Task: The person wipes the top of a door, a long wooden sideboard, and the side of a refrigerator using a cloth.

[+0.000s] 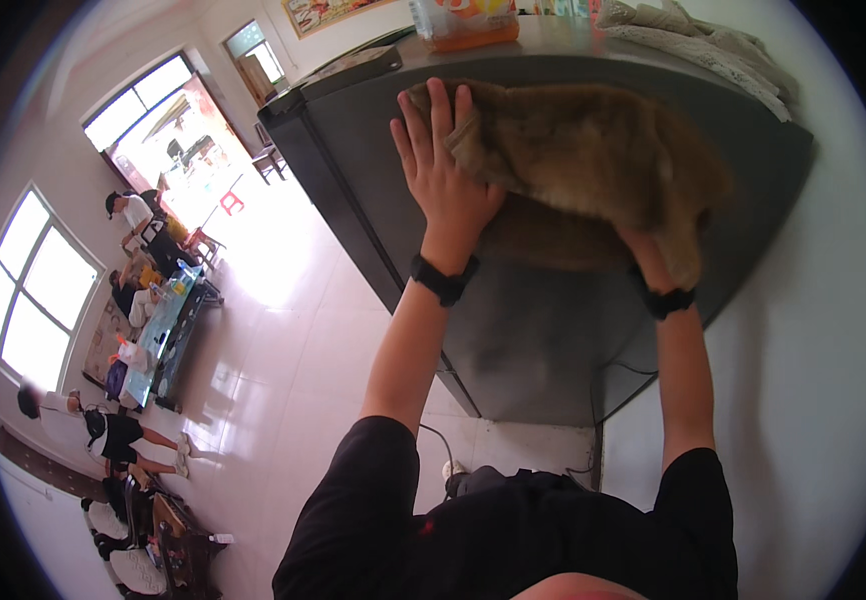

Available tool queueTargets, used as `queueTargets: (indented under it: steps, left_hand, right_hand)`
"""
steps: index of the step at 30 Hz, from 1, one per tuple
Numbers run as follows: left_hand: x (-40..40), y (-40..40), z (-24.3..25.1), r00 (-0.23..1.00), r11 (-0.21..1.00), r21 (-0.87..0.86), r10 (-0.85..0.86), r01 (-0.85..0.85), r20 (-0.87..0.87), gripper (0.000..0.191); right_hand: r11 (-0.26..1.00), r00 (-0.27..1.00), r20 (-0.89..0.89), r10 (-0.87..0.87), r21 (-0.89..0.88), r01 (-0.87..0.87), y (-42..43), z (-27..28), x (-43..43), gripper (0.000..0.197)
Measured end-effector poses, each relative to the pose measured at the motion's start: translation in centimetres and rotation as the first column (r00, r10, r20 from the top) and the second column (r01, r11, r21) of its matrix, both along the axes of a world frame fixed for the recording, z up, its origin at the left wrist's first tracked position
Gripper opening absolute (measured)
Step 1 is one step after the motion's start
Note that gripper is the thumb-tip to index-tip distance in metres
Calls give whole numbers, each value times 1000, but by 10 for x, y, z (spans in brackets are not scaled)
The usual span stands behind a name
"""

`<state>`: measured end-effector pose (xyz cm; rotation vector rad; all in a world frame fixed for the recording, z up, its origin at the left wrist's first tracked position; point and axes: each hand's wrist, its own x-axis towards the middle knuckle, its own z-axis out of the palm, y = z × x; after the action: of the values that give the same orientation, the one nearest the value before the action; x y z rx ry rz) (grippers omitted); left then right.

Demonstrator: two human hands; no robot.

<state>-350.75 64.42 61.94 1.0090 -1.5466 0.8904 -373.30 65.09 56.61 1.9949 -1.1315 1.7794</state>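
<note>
A brown plush cloth [568,142] lies bunched against the dark grey side panel [538,345] of what looks like a refrigerator. My left hand [448,169] is flat at the cloth's left end, fingers spread over the panel and the cloth's edge. A fold of the cloth overlaps one of its fingers. My right hand [641,244] holds the cloth's right part, which drapes over it and hides the fingers. The cloth's right end is blurred. Both wrists wear black bands.
On the appliance stand a plastic container [466,26] with orange contents and a folded lace cloth [695,45]. A white wall [793,360] rises close on the right. Several people are at left, near a glass-topped table [170,322]. A cable [444,442] hangs below.
</note>
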Motion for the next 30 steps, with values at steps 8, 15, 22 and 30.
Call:
queueTargets:
  steps: [8,15,22,30]
  left_hand:
    - [14,13,-58,989,990,70,119,-125,90,68]
    - [33,14,-184,949,986,161,-8,-45,315,57]
    - [42,105,-279,934,571,762,-338,305,-121,57]
    - [135,210,-429,194,232,339,484,911,-853,32]
  right_hand:
    - [986,985,-169,17,164,11,-9,-124,25,58]
    - [957,956,-275,100,290,-17,28,-222,59,57]
    - [861,868,-326,375,470,-195,90,-356,114,57]
    - [305,758,-14,652,920,-245,152,-309,148,25]
